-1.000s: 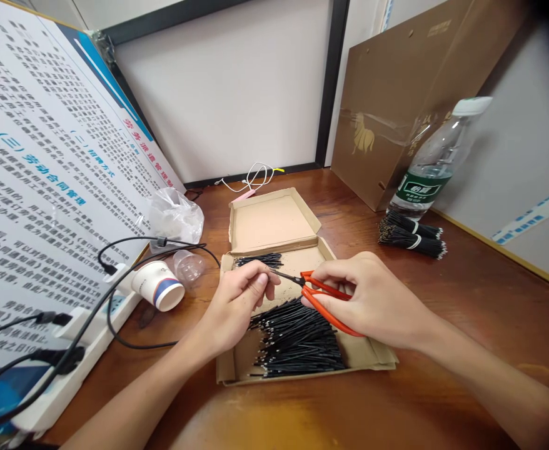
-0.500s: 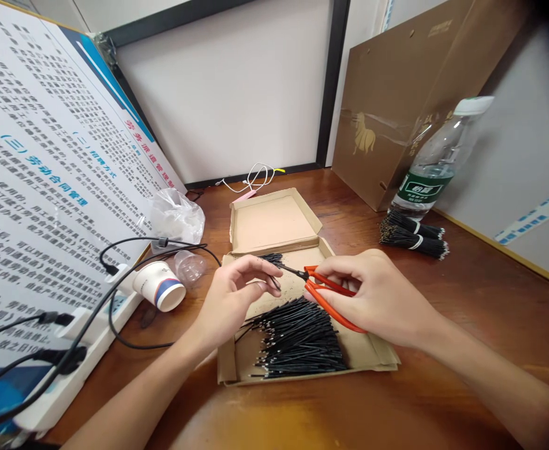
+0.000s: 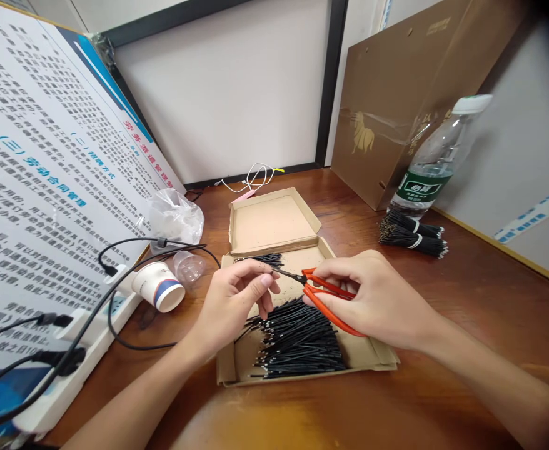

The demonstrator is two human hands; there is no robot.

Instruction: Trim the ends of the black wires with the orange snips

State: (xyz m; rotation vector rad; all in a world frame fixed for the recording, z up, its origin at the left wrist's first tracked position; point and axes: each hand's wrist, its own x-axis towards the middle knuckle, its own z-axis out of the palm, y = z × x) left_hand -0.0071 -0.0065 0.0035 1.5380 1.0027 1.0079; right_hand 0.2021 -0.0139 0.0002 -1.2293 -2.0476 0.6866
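Note:
My right hand (image 3: 368, 290) grips a pair of scissors (image 3: 333, 306) by the orange-red handles. Their dark, narrow blades point left and meet the fingertips of my left hand (image 3: 239, 294). Those fingertips pinch a thin black wire (image 3: 273, 271), mostly hidden by the fingers. Under both hands lies an open cardboard box (image 3: 372, 359). A thick heap of short black wires (image 3: 300, 340) with silvery ends fills its near part, and a smaller group of black wires (image 3: 269, 259) rests toward the back.
Left stand a tilted paper cup (image 3: 159, 286), a clear plastic cup (image 3: 190, 267), a plastic bag (image 3: 177, 215) and a power strip (image 3: 63, 369) with black cables. Tied wire bundles (image 3: 410, 234) lie right, by a water bottle (image 3: 436, 162) and a brown carton (image 3: 382, 112).
My left thumb has shifted up against the fingertips, and the black wire shows less than before. The scissors stay at the fingertips, almost unmoved.

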